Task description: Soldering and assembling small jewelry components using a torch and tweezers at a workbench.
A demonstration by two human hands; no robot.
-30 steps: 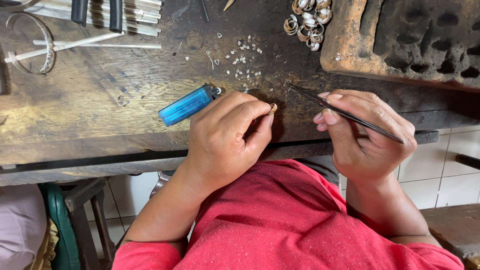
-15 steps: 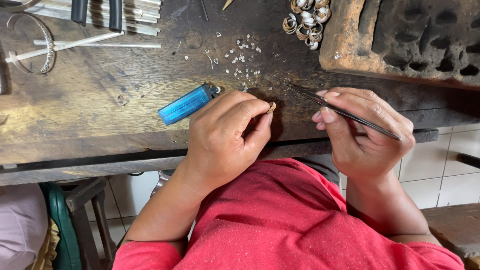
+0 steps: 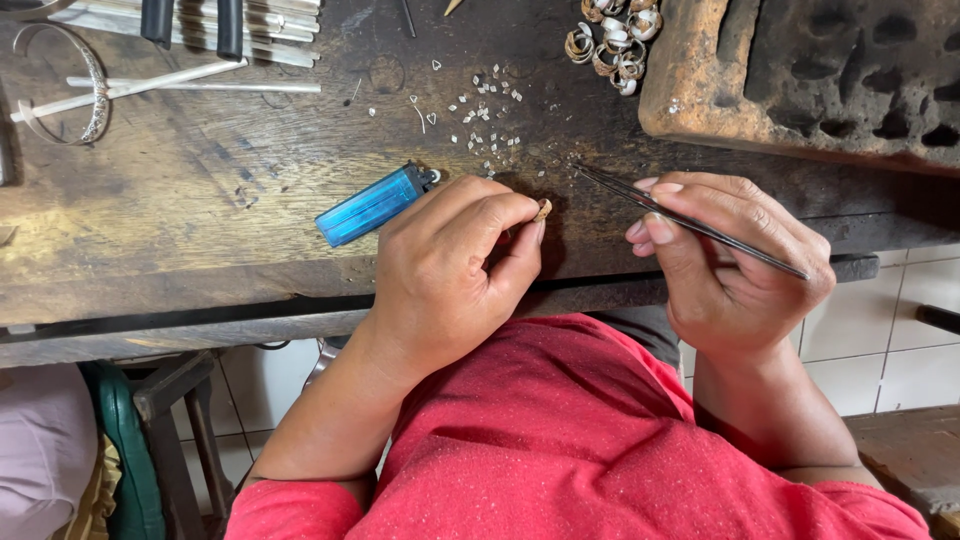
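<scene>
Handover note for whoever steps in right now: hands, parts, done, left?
Left hand: grip shut on a small ring-like metal piece, pinched at the fingertips over the wooden bench.
Right hand: grip shut on thin tweezers, tips pointing at the bench just beyond the piece, not touching it.
Parts: tiny loose metal bits scattered ahead of the hands; pile of rings further back; blue lighter beside the left hand; pitted block at right.
Done: piece picked up.
Left: tweezers carry nothing visible; the bits lie unplaced.
</scene>
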